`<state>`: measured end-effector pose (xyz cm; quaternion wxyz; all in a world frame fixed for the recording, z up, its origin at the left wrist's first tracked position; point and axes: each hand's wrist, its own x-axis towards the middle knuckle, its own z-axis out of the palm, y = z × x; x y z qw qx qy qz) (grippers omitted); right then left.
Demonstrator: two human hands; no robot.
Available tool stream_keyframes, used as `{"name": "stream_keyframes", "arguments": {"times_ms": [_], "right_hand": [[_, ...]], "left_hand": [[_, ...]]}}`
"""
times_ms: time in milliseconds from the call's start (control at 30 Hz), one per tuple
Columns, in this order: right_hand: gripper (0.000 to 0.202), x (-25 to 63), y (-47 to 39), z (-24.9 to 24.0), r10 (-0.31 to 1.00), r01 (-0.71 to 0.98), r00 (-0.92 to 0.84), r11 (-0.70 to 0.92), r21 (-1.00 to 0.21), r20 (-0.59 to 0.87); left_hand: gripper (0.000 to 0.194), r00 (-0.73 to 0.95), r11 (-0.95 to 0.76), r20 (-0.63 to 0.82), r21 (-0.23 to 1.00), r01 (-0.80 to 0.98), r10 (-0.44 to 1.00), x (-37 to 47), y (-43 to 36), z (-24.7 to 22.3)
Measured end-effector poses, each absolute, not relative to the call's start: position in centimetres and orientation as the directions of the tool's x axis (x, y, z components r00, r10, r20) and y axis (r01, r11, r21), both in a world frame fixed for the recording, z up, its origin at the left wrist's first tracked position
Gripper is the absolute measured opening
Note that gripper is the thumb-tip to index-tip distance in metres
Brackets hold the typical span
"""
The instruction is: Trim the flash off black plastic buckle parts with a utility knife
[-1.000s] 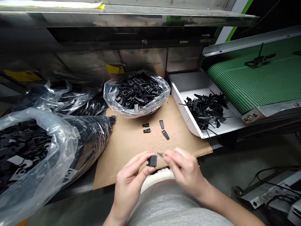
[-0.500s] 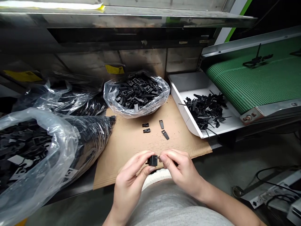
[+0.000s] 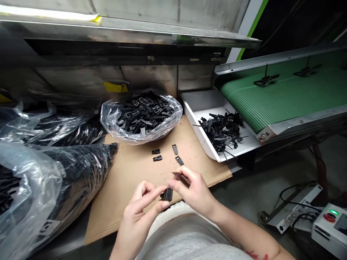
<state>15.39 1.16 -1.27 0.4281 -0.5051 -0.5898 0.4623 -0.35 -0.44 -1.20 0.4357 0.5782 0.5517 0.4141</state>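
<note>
My left hand point(image 3: 137, 213) pinches a small black plastic part point(image 3: 167, 195) between fingers and thumb, close to my waist over the cardboard's front edge. In my right hand point(image 3: 197, 193) lies a small knife point(image 3: 182, 178), dark brown, its pointed end aimed to the left above the part. The right thumb is right beside the part; whether it touches cannot be made out. Beyond the hands, two small black clips point(image 3: 157, 158) lie on the cardboard sheet point(image 3: 130, 180). To their right are two tapered black levers point(image 3: 175, 149), each with a rectangular opening.
A clear bag point(image 3: 108, 115) full of black levers stands behind. Larger plastic bags point(image 3: 86, 180) of black parts crowd the left. At right, a white tray point(image 3: 200, 139) of black pieces sits under a green conveyor belt point(image 3: 271, 104). A metal shelf point(image 3: 135, 36) crosses above.
The view has swung to the right. My right hand has turned, so the knife now shows above the fingers, lifted off the black part. My left hand keeps its pinch.
</note>
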Motion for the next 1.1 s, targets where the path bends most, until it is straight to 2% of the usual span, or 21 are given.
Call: {"name": "stream_keyframes", "arguments": {"times_ms": [133,200,333,433,567,667,900,967,1100], "right_hand": [[0.020,16.5,1.1,-1.6,0.996,0.212,-0.037,0.090,-0.973,0.084],[0.023,16.9,0.4,-1.6,0.992,0.256,-0.073,0.117,-0.960,0.101],[0.020,17.0,-1.3,-1.5,0.963,0.389,-0.151,0.264,-0.883,0.222],[0.020,16.8,-1.9,-1.2,0.923,0.465,-0.131,0.380,-0.799,0.363],[0.021,16.7,-1.7,-0.9,0.851,0.519,-0.186,0.509,-0.687,0.490],[0.021,16.5,-1.4,-0.7,0.825,0.526,-0.228,0.551,-0.647,0.517],[0.020,16.3,-1.2,-0.8,0.805,0.556,-0.269,0.578,-0.597,0.529],[0.020,16.3,-1.2,-0.6,0.841,0.534,-0.273,0.537,-0.653,0.468],[0.023,16.6,-0.9,0.2,0.906,0.401,-0.347,0.378,-0.834,0.244]], "left_hand": [[0.032,0.090,0.181,-0.195,0.973,0.140,0.977,-0.6,-0.2,-0.9],[0.038,0.121,0.192,-0.193,0.981,0.024,0.974,-0.4,0.0,-0.6],[0.029,0.067,0.204,-0.197,0.974,-0.101,0.978,0.3,0.4,-0.1],[0.040,0.046,0.211,-0.208,0.975,-0.071,0.977,0.5,0.4,-0.1],[0.013,-0.021,0.098,-0.096,0.990,0.105,0.995,0.4,-0.3,0.1],[0.010,-0.008,-0.010,0.011,0.979,0.201,1.000,0.5,-0.8,0.4],[0.016,0.039,-0.096,0.089,0.965,0.244,0.995,0.4,-1.3,0.5],[0.017,0.051,-0.132,0.123,0.955,0.265,0.991,0.3,-1.4,0.5],[0.020,0.124,-0.239,0.210,0.925,0.297,0.970,0.1,-1.2,0.7]]}}
